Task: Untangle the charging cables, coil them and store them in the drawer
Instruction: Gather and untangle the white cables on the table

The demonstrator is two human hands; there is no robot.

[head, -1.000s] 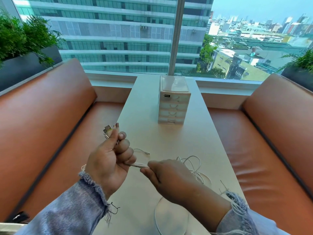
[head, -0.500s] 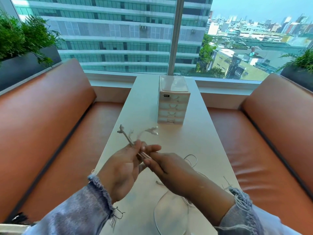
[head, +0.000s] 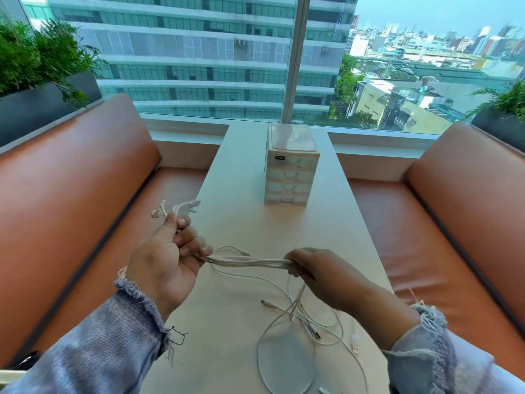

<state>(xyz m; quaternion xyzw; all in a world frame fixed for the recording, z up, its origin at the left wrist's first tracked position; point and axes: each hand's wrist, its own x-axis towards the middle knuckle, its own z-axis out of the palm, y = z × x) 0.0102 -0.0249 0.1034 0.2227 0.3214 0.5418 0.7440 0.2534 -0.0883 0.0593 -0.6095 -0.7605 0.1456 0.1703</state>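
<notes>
Fingers [head: 189, 243] of the left hand [head: 167, 263] are curled round a bundle of white cables [head: 250, 261]. Several plug ends [head: 176, 207] stick up past the thumb, but the strands are too many to count. The right hand [head: 315, 273] pinches the same bundle, which runs nearly level between the two hands, just above the table [head: 235, 223]. Half a second earlier the hands almost touched; now they are well apart, with the bundle drawn out between them. Below the right hand the strands drop into loose loops [head: 284, 345] on the near tabletop. Beyond the hands lies bare tabletop up to one drawer unit [head: 291, 172]. Its four drawers are closed and it stands clear of both side edges. Two orange benches [head: 71, 194] flank the table.
</notes>
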